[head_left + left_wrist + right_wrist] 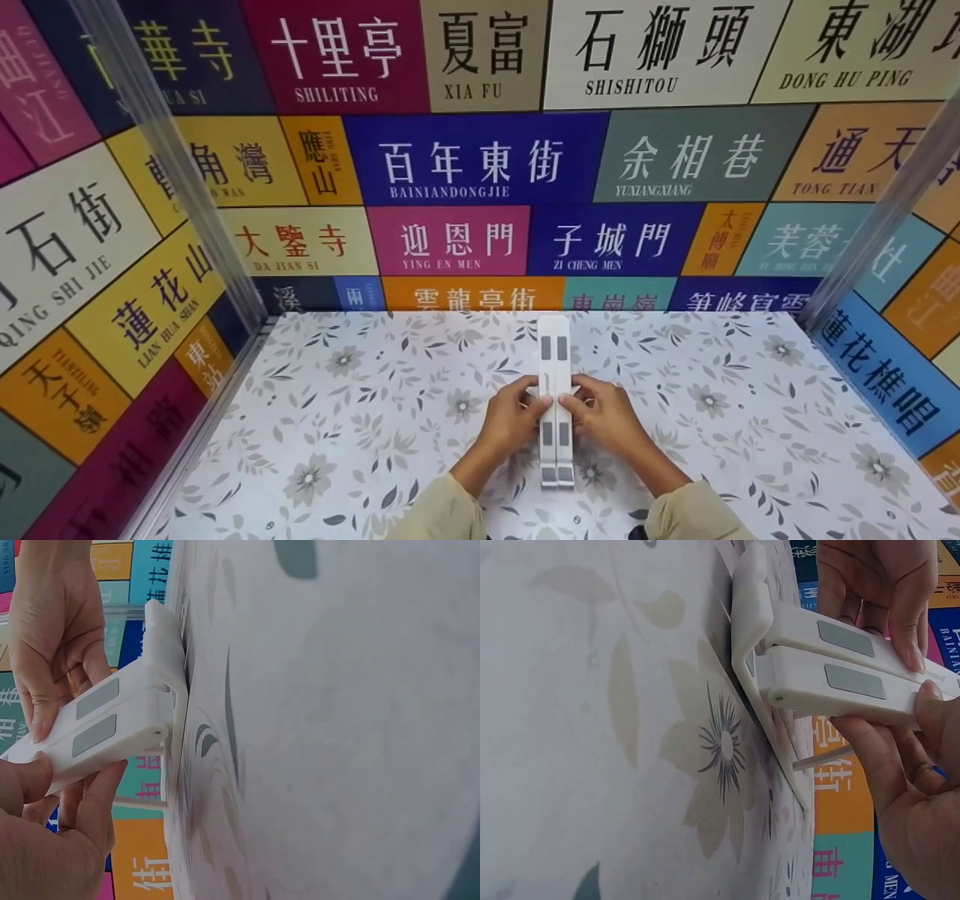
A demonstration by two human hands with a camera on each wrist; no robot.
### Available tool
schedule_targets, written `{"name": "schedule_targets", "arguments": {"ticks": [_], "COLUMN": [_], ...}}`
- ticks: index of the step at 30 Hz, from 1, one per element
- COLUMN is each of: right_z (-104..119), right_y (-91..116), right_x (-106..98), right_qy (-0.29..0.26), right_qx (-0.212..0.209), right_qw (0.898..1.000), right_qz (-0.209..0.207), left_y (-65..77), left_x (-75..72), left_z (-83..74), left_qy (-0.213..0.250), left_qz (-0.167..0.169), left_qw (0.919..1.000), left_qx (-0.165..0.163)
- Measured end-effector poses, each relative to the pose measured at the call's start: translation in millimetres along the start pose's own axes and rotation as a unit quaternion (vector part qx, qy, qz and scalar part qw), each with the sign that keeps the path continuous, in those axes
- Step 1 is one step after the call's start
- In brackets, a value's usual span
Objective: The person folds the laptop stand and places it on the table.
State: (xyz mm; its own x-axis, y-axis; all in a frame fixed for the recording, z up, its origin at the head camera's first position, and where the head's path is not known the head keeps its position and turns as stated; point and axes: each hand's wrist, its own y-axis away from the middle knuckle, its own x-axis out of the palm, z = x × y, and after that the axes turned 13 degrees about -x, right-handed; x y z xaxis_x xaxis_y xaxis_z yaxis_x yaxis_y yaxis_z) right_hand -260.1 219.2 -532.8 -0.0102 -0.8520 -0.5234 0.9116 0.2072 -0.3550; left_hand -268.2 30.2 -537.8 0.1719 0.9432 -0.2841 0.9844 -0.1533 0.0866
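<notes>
A white folding laptop stand (550, 375) with grey rubber pads stands in front of me, its two narrow arms lying side by side. My left hand (512, 416) grips its left arm, thumb on the upper face and fingers around the outer side. On the other side, my right hand (604, 412) holds the right arm the same way, the two thumbs close together near the middle seam. In the left wrist view the stand's arms (94, 739) slope up from a hinged base (178, 690) at the tabletop. A thin strut (825, 757) shows beneath them in the right wrist view.
The table is covered with a white floral cloth (345, 420). Panels of coloured signs with Chinese lettering (480, 157) rise behind it and along both sides. Clear upright corner strips (202, 195) stand at the back left and back right.
</notes>
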Motion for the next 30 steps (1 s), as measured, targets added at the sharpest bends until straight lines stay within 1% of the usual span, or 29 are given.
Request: {"name": "schedule_targets", "arguments": {"ticks": [5,11,16,20,24,28,30], "right_z": [-2.2,-5.4,-6.3,-8.3,-9.1,-9.1,-9.1], "right_y": [0.2,1.2,1.9,1.5,1.4,2.2,2.0], "right_x": [-2.8,-3.0,-1.0,0.8,0.8,-2.6,-5.7], "right_qy": [-0.030,-0.072,-0.081,-0.089,-0.088,-0.092,-0.097], "right_qx": [0.007,0.011,0.018,0.027,0.022,0.027,0.033], "right_qw": [1.000,0.997,0.996,0.995,0.996,0.995,0.994], "right_qz": [0.005,0.023,0.020,0.020,0.021,0.025,0.029], "left_y": [-2.3,-4.0,-4.5,-4.6,-4.8,-6.0,-7.1], "left_x": [-0.3,-1.3,-1.4,-1.0,-1.3,-1.9,-2.1], "left_z": [-2.2,2.7,6.3,7.1,7.1,6.5,5.4], "left_qy": [-0.014,-0.022,-0.009,-0.009,-0.010,0.006,0.026], "left_qz": [0.010,0.020,0.034,0.032,0.029,0.044,0.059], "left_qw": [0.9998,0.9994,0.9993,0.9994,0.9994,0.9990,0.9979], "left_qx": [0.012,0.019,0.015,0.013,0.016,0.008,-0.009]}}
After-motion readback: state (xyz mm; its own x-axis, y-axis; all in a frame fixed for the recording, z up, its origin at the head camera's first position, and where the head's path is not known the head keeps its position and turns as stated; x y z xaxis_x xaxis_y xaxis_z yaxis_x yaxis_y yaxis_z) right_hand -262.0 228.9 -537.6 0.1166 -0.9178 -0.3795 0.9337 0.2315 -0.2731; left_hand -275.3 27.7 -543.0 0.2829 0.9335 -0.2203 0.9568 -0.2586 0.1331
